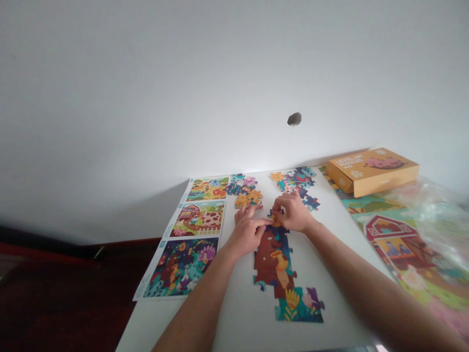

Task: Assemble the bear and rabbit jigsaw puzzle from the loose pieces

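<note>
Just below the right hand (293,213), the joined puzzle section (266,262) lies on the worktop (238,322); at its far end that hand seems to pinch an orange piece (275,223), the left hand (246,231) spread with one finger against it: apparently a fitting step, calling for alignment. Fingers (261,222) hide the joint; beyond them, loose pieces (249,197) overlap.

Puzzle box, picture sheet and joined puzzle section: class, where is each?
Puzzle box (373,168), head view: its top.
Picture sheet (200,220), head view: its middle picture.
Joined puzzle section (266,264), head view: its brown area.
</note>
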The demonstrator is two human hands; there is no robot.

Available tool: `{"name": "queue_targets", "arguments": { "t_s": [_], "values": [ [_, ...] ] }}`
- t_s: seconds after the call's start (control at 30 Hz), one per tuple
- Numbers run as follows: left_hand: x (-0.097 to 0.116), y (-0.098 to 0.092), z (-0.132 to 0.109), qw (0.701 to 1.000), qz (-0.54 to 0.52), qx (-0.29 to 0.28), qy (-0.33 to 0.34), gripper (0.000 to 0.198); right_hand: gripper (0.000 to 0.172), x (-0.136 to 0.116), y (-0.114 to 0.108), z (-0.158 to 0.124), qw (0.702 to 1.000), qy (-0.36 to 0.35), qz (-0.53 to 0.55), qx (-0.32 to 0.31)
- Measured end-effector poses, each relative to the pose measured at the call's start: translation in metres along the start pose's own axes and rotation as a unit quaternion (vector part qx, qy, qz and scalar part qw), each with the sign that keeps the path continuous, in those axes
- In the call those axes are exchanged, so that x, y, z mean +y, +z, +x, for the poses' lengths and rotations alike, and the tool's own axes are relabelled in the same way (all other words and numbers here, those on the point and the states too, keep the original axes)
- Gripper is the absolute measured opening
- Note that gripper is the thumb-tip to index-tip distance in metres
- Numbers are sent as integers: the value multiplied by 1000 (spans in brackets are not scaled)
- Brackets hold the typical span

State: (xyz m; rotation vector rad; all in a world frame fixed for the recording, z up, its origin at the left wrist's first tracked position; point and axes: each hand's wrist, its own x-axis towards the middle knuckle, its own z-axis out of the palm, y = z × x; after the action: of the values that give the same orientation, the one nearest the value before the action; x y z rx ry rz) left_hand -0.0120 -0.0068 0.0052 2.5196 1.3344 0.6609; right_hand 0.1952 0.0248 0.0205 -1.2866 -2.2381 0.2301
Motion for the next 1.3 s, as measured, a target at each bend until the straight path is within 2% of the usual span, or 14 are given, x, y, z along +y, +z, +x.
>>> {"name": "queue_targets", "arguments": {
  "t_s": [0.07,0.17,0.33,0.47,0.53,0.67,0.8,0.87,0.93,1.07,1.3],
  "values": [
    [0,0,0,1000,1,0,0,35,7,-1,0,0,1000,2,4,-6],
    [-1,1,0,1000,3,0,3,36,11,-3,-1,-1,998,7,34,-61],
    [-2,2,0,1000,4,8,1,35,13,-6,-3,-1,999,29,30,-34],
    [-1,2,0,1000,2,9,2,35,11,-5,-3,0,992,52,-5,-112],
    [-1,1,0,1000,0,9,3,35,11,-5,-2,-1,992,47,-28,-117],
    [-1,1,1,1000,0,8,1,34,13,-4,1,-1,992,62,-61,-86],
    [-3,3,0,1000,-8,11,4,32,25,6,6,1,984,119,-118,56],
    [-3,2,0,1000,-15,7,15,33,37,14,10,2,975,143,-147,87],
    [-2,0,0,999,-24,-12,35,33,45,21,14,3,970,167,-157,77],
    [2,-5,-2,996,-34,-60,61,34,20,26,18,2,972,175,-143,57],
    [4,-7,-2,996,-36,-73,47,35,14,24,12,3,978,168,-106,58]
  ]
}}
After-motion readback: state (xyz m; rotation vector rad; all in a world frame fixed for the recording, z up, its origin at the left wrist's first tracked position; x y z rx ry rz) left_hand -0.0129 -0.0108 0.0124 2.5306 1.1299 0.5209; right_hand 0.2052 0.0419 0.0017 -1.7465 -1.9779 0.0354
